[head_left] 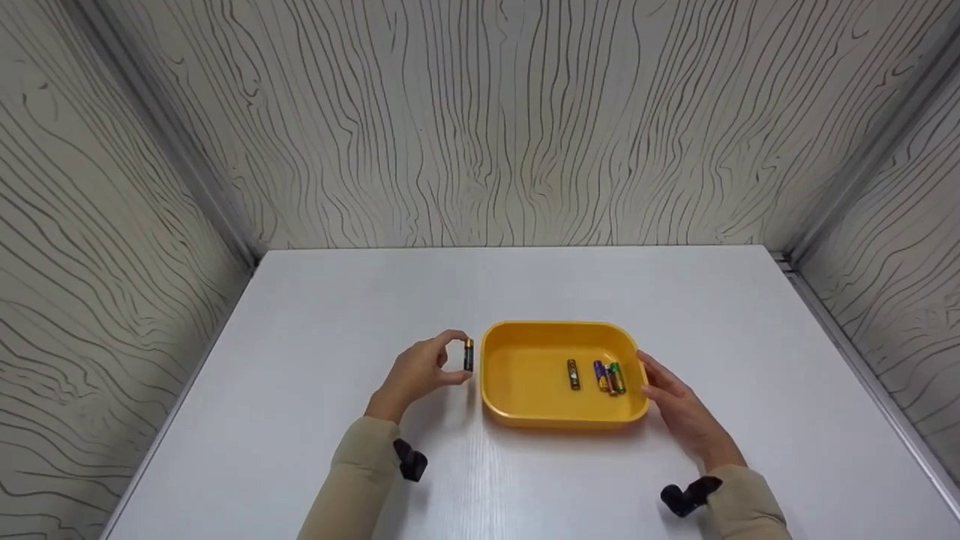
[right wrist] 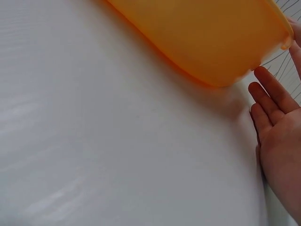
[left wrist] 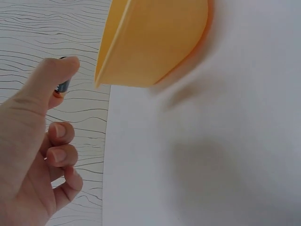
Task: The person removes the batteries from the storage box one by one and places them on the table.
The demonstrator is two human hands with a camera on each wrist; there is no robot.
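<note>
Left hand [head_left: 418, 373]: thumb and index finger pinch one battery [head_left: 469, 355], near the centre of the frame; in the left wrist view the other fingers curl loosely, holding nothing.
Battery to tray: the battery is just beside the left wall of the yellow tray [head_left: 525, 375], outside it, with a thin gap between; the tray lies to its right in the frame.
Long axis: the battery points top to bottom of the frame, gold end up, nearly parallel to that left wall and across the tray's longer side.
Height: it appears held off the desk [head_left: 375, 300], though how it sits against the rim is hard to judge.
Nearer hand: the left is at the tray's left end; the right hand [head_left: 688, 412] is at the opposite end.
Right grip: fingers fairly straight and spread, touching the tray's right end; I cannot tell whether the thumb hooks the rim.
Batteries inside: a dark battery [head_left: 574, 374] right of the tray's middle, then purple [head_left: 601, 376], pinkish [head_left: 610, 380] and green [head_left: 617, 377] ones close together, farther right.
Open side: the tray's bare left half faces the pinched battery, so the short way over the wall seems to run rightward.
</note>
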